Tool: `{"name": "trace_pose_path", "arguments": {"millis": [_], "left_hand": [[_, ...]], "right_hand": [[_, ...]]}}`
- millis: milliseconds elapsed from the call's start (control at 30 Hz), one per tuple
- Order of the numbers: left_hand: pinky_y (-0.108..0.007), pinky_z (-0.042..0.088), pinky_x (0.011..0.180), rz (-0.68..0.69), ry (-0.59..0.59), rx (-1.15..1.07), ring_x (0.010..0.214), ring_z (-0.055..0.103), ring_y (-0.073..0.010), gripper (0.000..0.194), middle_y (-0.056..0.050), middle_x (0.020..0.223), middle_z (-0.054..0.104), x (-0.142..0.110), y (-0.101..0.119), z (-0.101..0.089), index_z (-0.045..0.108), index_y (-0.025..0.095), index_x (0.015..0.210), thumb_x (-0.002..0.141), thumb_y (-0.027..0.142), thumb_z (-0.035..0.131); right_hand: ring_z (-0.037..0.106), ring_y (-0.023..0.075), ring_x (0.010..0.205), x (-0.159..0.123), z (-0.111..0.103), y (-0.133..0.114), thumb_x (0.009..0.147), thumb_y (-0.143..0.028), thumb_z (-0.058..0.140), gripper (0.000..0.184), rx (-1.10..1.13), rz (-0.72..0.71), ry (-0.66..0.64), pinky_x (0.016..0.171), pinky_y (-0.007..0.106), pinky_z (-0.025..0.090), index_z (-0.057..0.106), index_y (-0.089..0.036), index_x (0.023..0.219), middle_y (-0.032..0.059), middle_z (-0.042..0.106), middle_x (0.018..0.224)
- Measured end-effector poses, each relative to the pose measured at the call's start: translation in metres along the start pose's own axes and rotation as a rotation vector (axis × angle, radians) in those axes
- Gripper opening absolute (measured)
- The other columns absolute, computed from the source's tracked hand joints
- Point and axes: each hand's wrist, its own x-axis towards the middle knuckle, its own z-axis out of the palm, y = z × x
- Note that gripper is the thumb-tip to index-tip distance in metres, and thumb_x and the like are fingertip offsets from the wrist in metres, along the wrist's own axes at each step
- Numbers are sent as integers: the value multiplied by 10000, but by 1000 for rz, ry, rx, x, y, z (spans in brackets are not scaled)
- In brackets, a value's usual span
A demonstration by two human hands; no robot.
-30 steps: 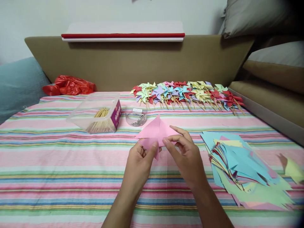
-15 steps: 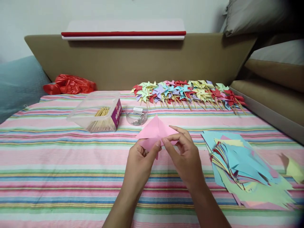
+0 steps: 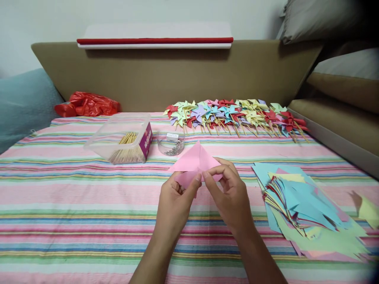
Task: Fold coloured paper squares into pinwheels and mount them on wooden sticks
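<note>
A sheet of pink paper (image 3: 194, 157), cut and partly folded in, is held up above the striped cloth. My left hand (image 3: 179, 195) grips its lower left part, thumb in front and fingers curled behind. On the right, my right hand (image 3: 227, 189) pinches the paper near its centre, its thumb and forefinger meeting beside the left thumb. The paper's upper corner points away from me. Whether a pin sits between the fingertips is too small to tell. Just beyond the paper stands a clear round dish (image 3: 171, 144) with small metal pins and a white label.
A clear plastic box (image 3: 100, 134) of wooden sticks (image 3: 128, 148) stands left of the dish. Several finished paper pinwheels (image 3: 227, 112) lie along the back. Cut coloured paper (image 3: 310, 201) is piled at right. A red plastic bag (image 3: 91, 104) lies at back left.
The pink paper has turned slightly, its upper corner shifting a little right. Both hands keep their hold in nearly the same place.
</note>
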Motion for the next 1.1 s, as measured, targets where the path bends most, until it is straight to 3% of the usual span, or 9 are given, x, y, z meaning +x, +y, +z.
{"name": "trace_pose_path", "arguments": {"millis": [433, 567, 667, 767, 967, 1100], "left_hand": [[-239, 395, 586, 19, 0, -18, 706, 590, -148, 316, -9, 722, 661, -2, 2, 1, 580, 180, 754, 858, 447, 713], [-233, 400, 576, 8, -7, -46, 708, 600, -150, 270, -13, 755, 674, 0, 2, -3, 624, 178, 849, 847, 427, 729], [-237, 413, 586, -1, -87, -60, 685, 595, -148, 268, 0, 746, 653, 1, 2, -7, 647, 179, 948, 843, 409, 735], [-250, 440, 620, -18, -187, -70, 711, 613, -163, 298, -6, 787, 664, 2, 3, -10, 643, 189, 1041, 845, 394, 733], [-219, 342, 505, -33, -303, 17, 567, 522, -123, 225, 36, 677, 607, 3, 6, -16, 616, 197, 1011, 852, 322, 713], [-206, 356, 501, -24, -341, 58, 569, 528, -113, 186, 42, 681, 625, 4, 7, -18, 619, 200, 1024, 865, 266, 690]], "right_hand": [[554, 286, 1255, 1, 2, 1, 843, -329, 716, 104, 51, 26, 10, 991, 437, 479, 660, -242, 855, 81, 631, 1158], [628, 251, 1151, 6, -4, -4, 789, -403, 785, 404, 315, 237, 61, 922, 396, 531, 592, -272, 1118, 79, 632, 1302], [667, 243, 1013, 10, -17, -10, 839, -518, 710, 382, 467, 451, -151, 855, 371, 538, 678, -228, 1085, 79, 710, 1148], [656, 224, 856, 12, -29, -13, 840, -538, 699, 363, 476, 508, -378, 796, 356, 522, 753, -196, 950, 50, 729, 907], [617, 207, 819, 10, -36, -6, 776, -418, 780, 220, 250, 440, -424, 723, 318, 497, 772, -215, 860, 19, 708, 867], [601, 197, 745, 8, -32, -1, 771, -399, 775, 205, 187, 454, -410, 669, 309, 472, 754, -201, 820, 10, 703, 794]]}}
